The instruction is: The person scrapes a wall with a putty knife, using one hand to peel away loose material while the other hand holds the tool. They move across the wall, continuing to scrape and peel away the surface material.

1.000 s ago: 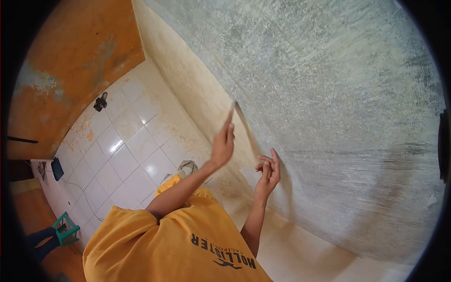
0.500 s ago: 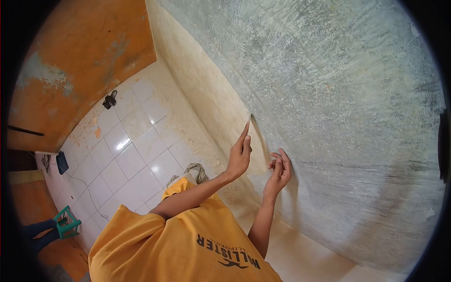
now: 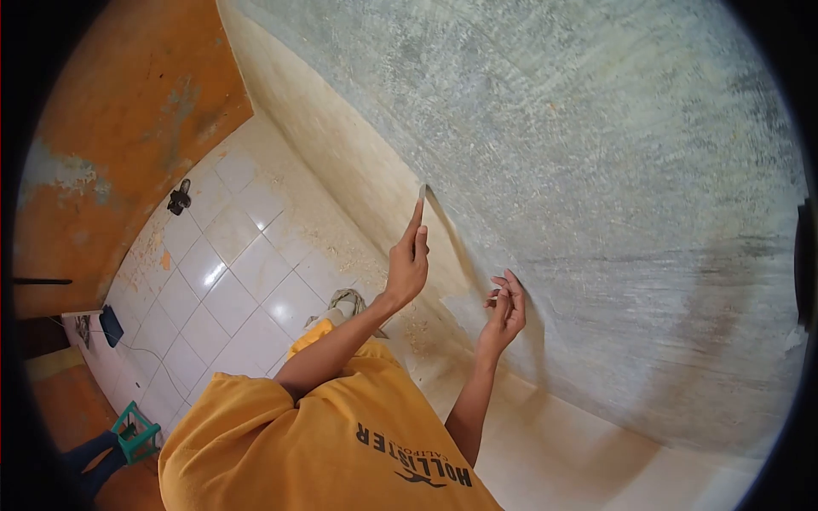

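Left hand [image 3: 407, 266]: index finger stretched along the thin blade, with the thumb beside it; the grip closes around the tool's rear part, which the hand hides.
Thin blade [image 3: 423, 192]: just beyond the left fingertips, beside the boundary between the grey wall [image 3: 613, 187] and the pale lower band [image 3: 341, 140]; it probably touches the surface, though the tip is too small to be sure.
Blade's long axis: nearly in line with the left index finger, running upward in the view.
Nearer hand: the left, which has the blade; from the right fingers, the blade lies up and to the left, well apart.
Right hand [image 3: 504, 317]: nothing visible in it; the fingers are parted and loosely bent, the index straighter, held close by the grey wall below the blade.
Tiled floor [image 3: 247, 272]: pale crumbs scattered along the foot of the band, a dark object [image 3: 180, 198] near the orange wall [image 3: 128, 111].
Green stool [image 3: 136, 433]: at the lower left, beside another person's dark trouser legs [image 3: 98, 451].
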Demonstrator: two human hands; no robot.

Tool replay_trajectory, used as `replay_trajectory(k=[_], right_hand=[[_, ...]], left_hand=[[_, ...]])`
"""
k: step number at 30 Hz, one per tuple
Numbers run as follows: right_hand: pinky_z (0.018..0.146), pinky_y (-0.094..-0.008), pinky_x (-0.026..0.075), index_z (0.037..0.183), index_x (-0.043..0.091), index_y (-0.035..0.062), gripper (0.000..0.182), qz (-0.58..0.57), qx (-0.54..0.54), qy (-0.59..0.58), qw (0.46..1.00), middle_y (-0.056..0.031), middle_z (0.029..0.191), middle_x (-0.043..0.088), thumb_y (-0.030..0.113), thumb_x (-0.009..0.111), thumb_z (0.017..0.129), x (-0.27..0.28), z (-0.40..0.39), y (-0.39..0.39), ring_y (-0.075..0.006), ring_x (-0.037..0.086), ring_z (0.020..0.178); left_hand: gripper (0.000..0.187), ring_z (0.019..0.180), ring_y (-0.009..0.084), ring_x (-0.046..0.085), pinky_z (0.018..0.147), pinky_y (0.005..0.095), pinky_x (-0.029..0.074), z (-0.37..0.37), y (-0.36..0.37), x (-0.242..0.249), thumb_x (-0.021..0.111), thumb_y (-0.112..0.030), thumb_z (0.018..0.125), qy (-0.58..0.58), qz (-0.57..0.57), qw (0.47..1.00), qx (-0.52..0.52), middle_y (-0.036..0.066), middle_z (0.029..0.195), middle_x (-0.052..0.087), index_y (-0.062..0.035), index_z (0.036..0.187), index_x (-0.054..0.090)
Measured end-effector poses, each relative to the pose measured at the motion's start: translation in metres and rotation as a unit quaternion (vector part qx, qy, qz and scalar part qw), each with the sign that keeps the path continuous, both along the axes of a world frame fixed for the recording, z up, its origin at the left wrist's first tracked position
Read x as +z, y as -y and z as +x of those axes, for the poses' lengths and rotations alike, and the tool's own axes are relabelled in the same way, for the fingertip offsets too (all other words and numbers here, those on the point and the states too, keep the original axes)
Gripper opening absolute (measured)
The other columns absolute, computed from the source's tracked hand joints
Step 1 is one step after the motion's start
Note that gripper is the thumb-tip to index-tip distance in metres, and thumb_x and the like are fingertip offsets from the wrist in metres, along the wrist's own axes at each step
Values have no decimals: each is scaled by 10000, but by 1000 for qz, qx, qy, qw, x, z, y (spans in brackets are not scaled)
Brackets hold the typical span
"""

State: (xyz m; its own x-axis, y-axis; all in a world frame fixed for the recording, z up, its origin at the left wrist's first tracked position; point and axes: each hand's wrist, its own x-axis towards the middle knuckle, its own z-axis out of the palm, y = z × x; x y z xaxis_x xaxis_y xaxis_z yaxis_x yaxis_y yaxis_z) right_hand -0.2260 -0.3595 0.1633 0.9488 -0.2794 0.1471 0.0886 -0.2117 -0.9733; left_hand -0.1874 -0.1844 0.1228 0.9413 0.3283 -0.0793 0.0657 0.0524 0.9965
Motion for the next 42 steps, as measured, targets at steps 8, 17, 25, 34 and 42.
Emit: replay_trajectory(k=[8, 17, 25, 34, 42], right_hand=[[680, -236, 467, 1343, 624, 26, 323, 20, -4, -23, 1000, -55, 1096, 689, 103, 523, 1046, -6, -34, 11, -88, 562, 837], [692, -236, 471, 1352, 613, 18, 330, 37, 41, -34, 998, -57, 1102, 690, 106, 520, 1048, -9, -39, 4, -83, 558, 829], [678, -232, 474, 1351, 616, 6, 335, 36, 87, -46, 995, -67, 1088, 700, 122, 526, 1051, -11, -29, -13, -86, 574, 811], [680, -233, 475, 1359, 612, 25, 329, -4, 115, -62, 991, -68, 1072, 705, 130, 500, 1068, -16, -30, -28, -93, 598, 814], [697, -251, 480, 1372, 596, 35, 329, -44, 105, -68, 991, -70, 1084, 698, 130, 483, 1078, -14, -23, -23, -109, 614, 821]], left_hand=[[521, 569, 70, 355, 505, 260, 365, 7, -14, 10, 407, -353, 1126, -42, -205, 978, -1, -13, 640, 378, -225, 1625, 330], [535, 626, 66, 395, 554, 256, 389, -26, 26, 0, 412, -365, 1126, -16, -147, 989, -20, -14, 698, 409, -154, 1614, 352], [536, 599, 59, 346, 528, 247, 373, -11, 8, 16, 409, -366, 1127, 38, -99, 994, 11, -50, 673, 354, -166, 1619, 337], [522, 640, 82, 394, 610, 273, 402, -14, 0, 23, 414, -331, 1127, -14, -150, 989, -8, -17, 691, 390, -145, 1612, 353], [525, 647, 88, 407, 638, 262, 421, -5, -10, 17, 403, -345, 1129, -17, -122, 992, -12, -13, 695, 403, -156, 1616, 343]])
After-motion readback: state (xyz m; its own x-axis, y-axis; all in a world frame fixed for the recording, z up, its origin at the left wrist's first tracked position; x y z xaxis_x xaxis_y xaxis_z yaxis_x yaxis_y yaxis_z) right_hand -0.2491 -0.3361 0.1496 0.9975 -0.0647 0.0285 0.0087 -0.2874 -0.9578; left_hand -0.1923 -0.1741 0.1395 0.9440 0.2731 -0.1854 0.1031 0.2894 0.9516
